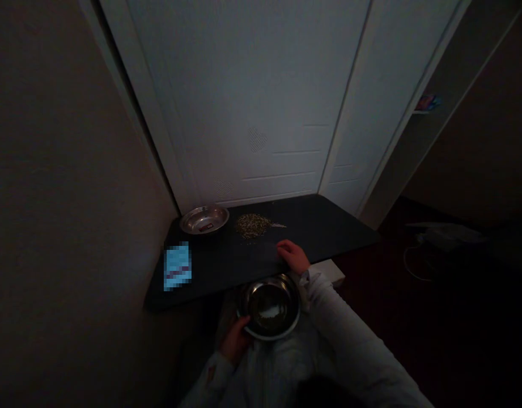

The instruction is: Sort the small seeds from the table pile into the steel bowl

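Note:
My left hand [236, 341] grips the near left rim of a shiny metal bowl [295, 317], thumb over the edge. The bowl is held over my lap, just below the table's front edge. A pale patch shows at its bottom; I cannot tell whether it is grain or a reflection. Over the front part of the dark table [226, 263] is my right hand [293, 256], its fingers curled together. What they hold, if anything, is hidden. Beyond that hand lies a pile of small grains or seeds [252, 225], with a thin pale pointed thing [279, 225] at its right side.
A second, shallow metal bowl [204, 220] stands at the table's back left. A blurred light-blue packet [177, 266] lies at the left edge. White panels [243, 102] rise behind the table. A pale box-like thing [329, 273] is below its front right edge.

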A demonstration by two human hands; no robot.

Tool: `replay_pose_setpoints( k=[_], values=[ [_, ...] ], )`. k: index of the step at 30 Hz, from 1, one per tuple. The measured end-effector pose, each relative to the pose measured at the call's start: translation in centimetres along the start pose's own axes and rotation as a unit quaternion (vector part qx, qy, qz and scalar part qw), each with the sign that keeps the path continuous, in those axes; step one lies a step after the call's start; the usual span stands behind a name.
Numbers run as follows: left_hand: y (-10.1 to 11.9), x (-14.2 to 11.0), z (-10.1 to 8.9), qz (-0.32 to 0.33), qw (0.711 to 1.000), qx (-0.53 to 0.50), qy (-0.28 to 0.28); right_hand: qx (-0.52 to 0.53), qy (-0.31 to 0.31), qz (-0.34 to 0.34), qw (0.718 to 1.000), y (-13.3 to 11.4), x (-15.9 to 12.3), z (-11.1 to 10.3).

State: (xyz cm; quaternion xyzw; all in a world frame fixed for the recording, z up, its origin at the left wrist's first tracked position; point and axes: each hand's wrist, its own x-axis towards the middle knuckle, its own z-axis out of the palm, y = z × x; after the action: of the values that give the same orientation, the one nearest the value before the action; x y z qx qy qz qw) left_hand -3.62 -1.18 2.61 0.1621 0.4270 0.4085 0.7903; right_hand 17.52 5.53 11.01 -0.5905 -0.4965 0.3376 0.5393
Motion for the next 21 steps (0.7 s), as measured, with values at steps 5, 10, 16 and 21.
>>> replay_pose_setpoints(
  k=[5,10,16,21],
  values=[
    [-1.0,-0.5,-1.7,0.017,0.999,-0.037,0.024,-0.034,-0.015,-0.021,0.999,0.3,-0.9,0.7],
    [-0.6,-0.5,-2.0,0.002,0.999,-0.031,-0.007,-0.047,-0.017,-0.022,0.998,0.4,-0.6,1.2],
    [0.0,-1.3,-2.5,0.000,0.998,-0.037,-0.048,-0.043,-0.004,-0.015,0.999,0.1,-1.1,2.3],
    [-0.4,-0.3,-3.7,-0.009,0.998,-0.017,-0.059,-0.054,0.002,-0.003,0.999,0.3,-1.6,3.2]
  ],
)
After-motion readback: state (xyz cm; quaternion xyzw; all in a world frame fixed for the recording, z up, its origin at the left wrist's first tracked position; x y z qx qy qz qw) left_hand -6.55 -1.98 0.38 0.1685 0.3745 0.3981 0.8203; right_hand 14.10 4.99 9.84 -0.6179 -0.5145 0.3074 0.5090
